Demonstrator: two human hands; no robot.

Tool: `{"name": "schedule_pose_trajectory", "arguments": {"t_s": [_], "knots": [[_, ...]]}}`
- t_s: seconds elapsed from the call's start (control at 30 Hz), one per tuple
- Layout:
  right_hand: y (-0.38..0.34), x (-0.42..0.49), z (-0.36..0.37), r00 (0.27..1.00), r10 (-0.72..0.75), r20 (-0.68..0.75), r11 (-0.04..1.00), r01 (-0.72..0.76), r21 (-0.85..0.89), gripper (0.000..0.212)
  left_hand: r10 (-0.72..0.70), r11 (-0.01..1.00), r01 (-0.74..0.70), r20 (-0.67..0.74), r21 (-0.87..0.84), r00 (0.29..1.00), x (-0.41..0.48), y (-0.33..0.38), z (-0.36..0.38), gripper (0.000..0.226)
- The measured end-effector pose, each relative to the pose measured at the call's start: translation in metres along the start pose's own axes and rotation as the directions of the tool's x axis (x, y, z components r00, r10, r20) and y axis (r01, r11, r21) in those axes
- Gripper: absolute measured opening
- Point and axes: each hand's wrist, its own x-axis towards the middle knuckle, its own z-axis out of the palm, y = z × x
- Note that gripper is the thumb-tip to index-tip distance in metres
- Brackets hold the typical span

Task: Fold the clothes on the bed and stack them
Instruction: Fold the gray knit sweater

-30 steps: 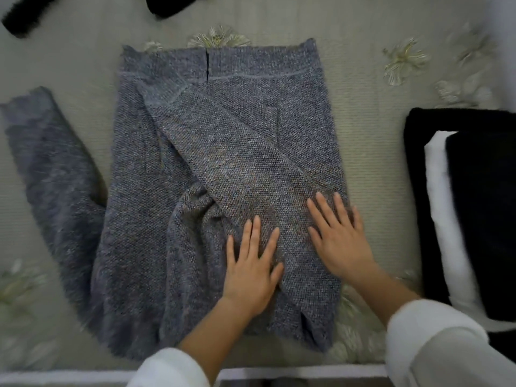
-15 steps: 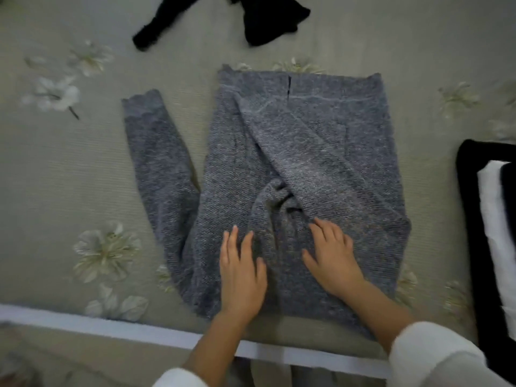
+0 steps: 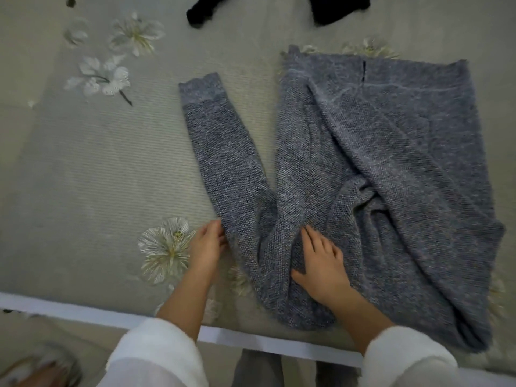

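Note:
A grey knitted sweater point(image 3: 377, 169) lies flat on the bed, its hem toward the far side. One sleeve is folded diagonally across the body. The other sleeve point(image 3: 220, 146) stretches out to the left, its cuff pointing away from me. My left hand point(image 3: 208, 247) is at the outer edge of that sleeve near the shoulder, fingers curled onto the fabric's edge. My right hand point(image 3: 321, 263) rests flat on the sweater's body near the armpit, fingers spread, pressing the knit down.
Black garments point(image 3: 206, 12) point(image 3: 335, 9) lie at the far edge of the bed. The pale bedcover point(image 3: 83, 177) has a white flower print. The bed's white front edge point(image 3: 83, 311) runs just before my arms. A slippered foot point(image 3: 42, 370) shows at lower left.
My left hand slid left off the sweater's body to the edge of the loose sleeve. My right hand shifted left toward the armpit. The view swung left, and the black-and-white pile is out of sight.

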Motion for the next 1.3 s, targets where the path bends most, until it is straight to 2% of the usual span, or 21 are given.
{"name": "schedule_pose_trajectory", "arguments": {"t_s": [0.07,0.17,0.23,0.3,0.37,0.43,0.5,0.57,0.63,0.77,0.83,0.9,0.97,1.03,1.1,1.17,1.23,1.3], "knots": [[0.002,0.005,-0.009,1.0,-0.009,0.02,1.0,0.009,-0.021,0.093,0.012,0.998,-0.01,0.05,-0.058,0.999,0.006,0.013,0.012,0.007],[0.002,0.016,-0.024,0.998,-0.009,0.067,1.0,0.009,0.007,0.093,-0.042,0.995,0.055,0.145,-0.087,0.989,0.011,0.025,0.027,0.045],[0.001,0.021,-0.031,0.997,0.003,0.083,0.999,-0.007,0.053,0.095,-0.068,0.981,0.094,0.151,-0.172,0.986,0.009,0.032,0.03,0.048],[0.0,0.024,-0.037,0.996,0.024,0.082,0.993,-0.033,0.111,0.098,-0.01,0.948,0.03,0.063,-0.316,0.998,0.006,0.043,0.021,0.042],[-0.003,0.025,-0.041,0.997,0.032,0.074,0.985,-0.044,0.169,0.094,0.081,0.887,-0.121,-0.109,-0.445,0.991,0.004,0.048,-0.003,0.034],[-0.007,0.025,-0.043,0.994,0.02,0.103,0.982,-0.04,0.186,0.082,0.141,0.848,-0.256,-0.269,-0.463,0.953,0.0,0.038,-0.036,0.024],[-0.012,0.022,-0.04,0.988,0.009,0.152,0.993,-0.027,0.116,0.074,0.062,0.878,-0.215,-0.343,-0.428,0.937,-0.005,0.013,-0.062,0.024],[-0.016,0.02,-0.033,0.981,0.004,0.193,0.999,0.004,-0.041,0.072,-0.06,0.912,-0.065,-0.286,-0.406,0.956,-0.003,-0.02,-0.078,0.042],[-0.021,0.016,-0.025,0.974,0.005,0.225,0.979,0.041,-0.201,0.077,-0.141,0.913,0.053,-0.19,-0.404,0.972,0.003,-0.041,-0.087,0.045],[-0.026,0.009,-0.013,0.981,-0.005,0.193,0.934,0.074,-0.35,0.099,-0.113,0.855,0.07,-0.052,-0.513,0.992,0.012,-0.025,-0.089,0.036],[-0.027,0.009,-0.008,0.987,-0.086,0.139,0.916,0.134,-0.379,0.106,-0.048,0.838,0.07,0.055,-0.541,0.997,0.015,-0.002,-0.09,0.029],[-0.026,0.01,-0.005,0.972,-0.166,0.165,0.903,0.217,-0.371,0.112,-0.042,0.891,0.106,0.154,-0.441,0.987,0.016,0.022,-0.094,0.032],[-0.024,0.01,-0.002,0.95,-0.173,0.261,0.886,0.266,-0.38,0.117,-0.085,0.946,0.146,0.21,-0.291,0.974,0.016,0.04,-0.098,0.028],[-0.022,0.011,0.0,0.936,-0.153,0.317,0.868,0.281,-0.41,0.118,-0.06,0.949,0.106,0.159,-0.296,0.985,0.019,0.052,-0.102,0.025],[-0.022,0.012,0.0,0.934,-0.153,0.322,0.883,0.275,-0.379,0.117,0.031,0.882,-0.041,-0.029,-0.469,0.999,0.023,0.058,-0.106,0.031],[-0.021,0.012,-0.003,0.936,-0.173,0.307,0.921,0.264,-0.285,0.111,0.069,0.85,-0.201,-0.275,-0.487,0.959,0.021,0.055,-0.105,0.035],[-0.017,0.012,-0.008,0.939,-0.201,0.279,0.956,0.251,-0.155,0.1,0.165,0.917,-0.305,-0.451,-0.257,0.877,0.01,0.051,-0.092,0.029],[-0.013,0.007,-0.016,0.951,-0.22,0.218,0.975,0.22,0.022,0.088,0.306,0.932,-0.362,-0.475,-0.028,0.825,-0.007,0.056,-0.07,0.032]]}}
